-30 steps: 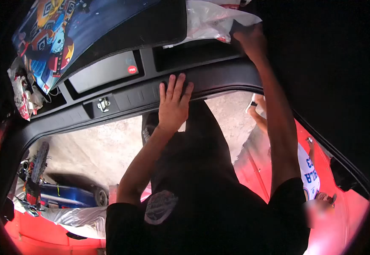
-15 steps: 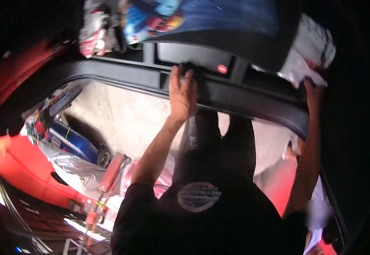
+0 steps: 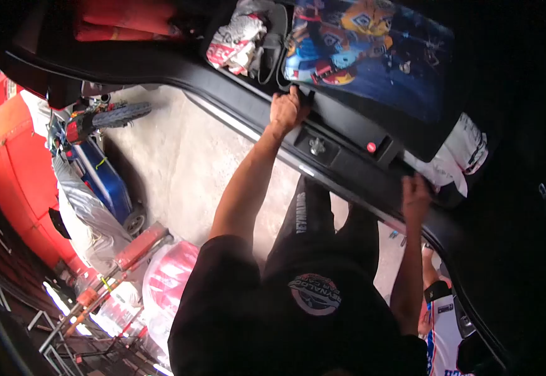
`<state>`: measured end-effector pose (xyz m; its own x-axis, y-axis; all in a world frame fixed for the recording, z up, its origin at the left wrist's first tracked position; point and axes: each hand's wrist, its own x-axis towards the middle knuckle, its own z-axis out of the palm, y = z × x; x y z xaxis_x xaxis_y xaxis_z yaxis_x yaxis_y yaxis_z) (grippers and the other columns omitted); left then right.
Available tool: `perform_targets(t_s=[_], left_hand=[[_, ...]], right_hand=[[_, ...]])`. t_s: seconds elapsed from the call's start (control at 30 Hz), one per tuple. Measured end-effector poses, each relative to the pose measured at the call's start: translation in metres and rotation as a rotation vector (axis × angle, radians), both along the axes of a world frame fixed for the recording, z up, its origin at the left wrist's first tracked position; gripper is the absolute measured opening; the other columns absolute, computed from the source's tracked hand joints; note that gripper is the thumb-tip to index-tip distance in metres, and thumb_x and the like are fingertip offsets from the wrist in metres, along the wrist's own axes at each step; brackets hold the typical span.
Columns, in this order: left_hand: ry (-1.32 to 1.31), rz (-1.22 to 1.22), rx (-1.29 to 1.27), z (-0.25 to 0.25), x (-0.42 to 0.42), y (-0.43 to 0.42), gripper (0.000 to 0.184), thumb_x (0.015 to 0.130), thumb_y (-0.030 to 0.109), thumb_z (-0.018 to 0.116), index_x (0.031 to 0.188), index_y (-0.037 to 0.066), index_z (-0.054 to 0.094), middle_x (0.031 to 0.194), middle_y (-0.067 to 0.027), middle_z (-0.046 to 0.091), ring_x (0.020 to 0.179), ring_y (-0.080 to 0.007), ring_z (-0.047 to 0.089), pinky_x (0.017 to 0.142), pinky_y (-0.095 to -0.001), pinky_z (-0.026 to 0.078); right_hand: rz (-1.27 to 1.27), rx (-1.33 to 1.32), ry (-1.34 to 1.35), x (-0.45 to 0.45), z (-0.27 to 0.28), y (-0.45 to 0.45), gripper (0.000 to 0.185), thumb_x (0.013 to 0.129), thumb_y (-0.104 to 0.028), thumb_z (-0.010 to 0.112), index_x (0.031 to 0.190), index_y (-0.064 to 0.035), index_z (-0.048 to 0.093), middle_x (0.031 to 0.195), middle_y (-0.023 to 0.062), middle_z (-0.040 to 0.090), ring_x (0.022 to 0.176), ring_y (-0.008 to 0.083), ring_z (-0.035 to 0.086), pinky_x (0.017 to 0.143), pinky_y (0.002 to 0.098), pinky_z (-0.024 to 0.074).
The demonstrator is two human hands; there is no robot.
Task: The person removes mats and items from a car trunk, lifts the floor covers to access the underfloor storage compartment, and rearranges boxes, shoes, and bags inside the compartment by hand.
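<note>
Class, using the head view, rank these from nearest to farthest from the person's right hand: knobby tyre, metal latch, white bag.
1. White bag: just above and right of the right hand.
2. Metal latch: left of it, mid-picture.
3. Knobby tyre: far left.

The right hand [image 3: 416, 199], centre right, is blurred; the top edge crops the mat [image 3: 373, 59], the bottom the jersey [image 3: 443, 329].

On the black T-shirt [image 3: 229, 301] we read REYNALDO and CAR CARE in a round emblem [image 3: 315, 294]; down the trouser leg [image 3: 301, 213] we make out REYNA. The red-and-white plastic bag [image 3: 240, 39] shows us EC. The round red sticker's [image 3: 371, 147] print is too small.
</note>
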<state>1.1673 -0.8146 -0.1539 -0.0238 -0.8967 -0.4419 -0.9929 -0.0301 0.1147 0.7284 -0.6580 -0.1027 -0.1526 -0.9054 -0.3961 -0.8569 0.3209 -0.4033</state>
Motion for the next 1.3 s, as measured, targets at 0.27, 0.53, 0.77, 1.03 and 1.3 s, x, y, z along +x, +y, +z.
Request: perform_targets(t_s=[0.27, 0.53, 0.77, 1.03, 1.3], left_hand=[[0.151, 0.12, 0.012, 0.002, -0.007, -0.012, 0.064, 0.085, 0.045, 0.075, 0.118, -0.003, 0.049, 0.088, -0.0203, 0.072, 0.082, -0.0386, 0.071, 0.073, -0.0492, 0.056], [0.202, 0.122, -0.032, 0.001, -0.007, -0.015, 0.041, 0.084, 0.031, 0.071, 0.104, -0.001, 0.054, 0.084, -0.0203, 0.073, 0.079, -0.0377, 0.073, 0.071, -0.0486, 0.058], [0.313, 0.096, 0.026, 0.02, 0.001, -0.024, 0.044, 0.083, 0.029, 0.076, 0.106, -0.001, 0.053, 0.085, -0.0214, 0.073, 0.081, -0.0407, 0.072, 0.073, -0.0499, 0.057], [0.23, 0.102, -0.012, 0.012, -0.006, -0.019, 0.047, 0.083, 0.032, 0.076, 0.11, 0.0, 0.054, 0.086, -0.0192, 0.072, 0.083, -0.039, 0.071, 0.073, -0.0496, 0.056], [0.227, 0.093, 0.002, 0.012, -0.003, -0.012, 0.052, 0.08, 0.034, 0.079, 0.108, -0.002, 0.054, 0.083, -0.0196, 0.071, 0.079, -0.0387, 0.071, 0.071, -0.0503, 0.056]], right_hand=[[-0.142, -0.113, -0.043, 0.092, -0.051, -0.056, 0.076, 0.091, -0.05, 0.07, 0.127, 0.0151, 0.057, 0.114, 0.0358, 0.066, 0.109, 0.0516, 0.063, 0.095, 0.0508, 0.0493], [-0.244, 0.039, -0.034, 0.108, -0.014, -0.071, 0.067, 0.086, -0.042, 0.074, 0.126, 0.0089, 0.058, 0.115, 0.0333, 0.067, 0.107, 0.05, 0.064, 0.092, 0.0515, 0.0505], [-0.331, -0.085, -0.115, 0.101, -0.066, -0.06, 0.07, 0.082, -0.03, 0.077, 0.134, 0.0071, 0.049, 0.11, 0.0316, 0.069, 0.105, 0.0499, 0.066, 0.089, 0.0514, 0.051], [-0.323, -0.018, -0.147, 0.099, -0.059, -0.063, 0.069, 0.078, -0.029, 0.082, 0.128, 0.0103, 0.054, 0.104, 0.0313, 0.069, 0.101, 0.0497, 0.066, 0.088, 0.0511, 0.0508], [-0.283, -0.122, -0.084, 0.099, -0.058, -0.055, 0.056, 0.08, -0.03, 0.078, 0.117, 0.0072, 0.057, 0.101, 0.0316, 0.07, 0.1, 0.0518, 0.066, 0.085, 0.0536, 0.0513]])
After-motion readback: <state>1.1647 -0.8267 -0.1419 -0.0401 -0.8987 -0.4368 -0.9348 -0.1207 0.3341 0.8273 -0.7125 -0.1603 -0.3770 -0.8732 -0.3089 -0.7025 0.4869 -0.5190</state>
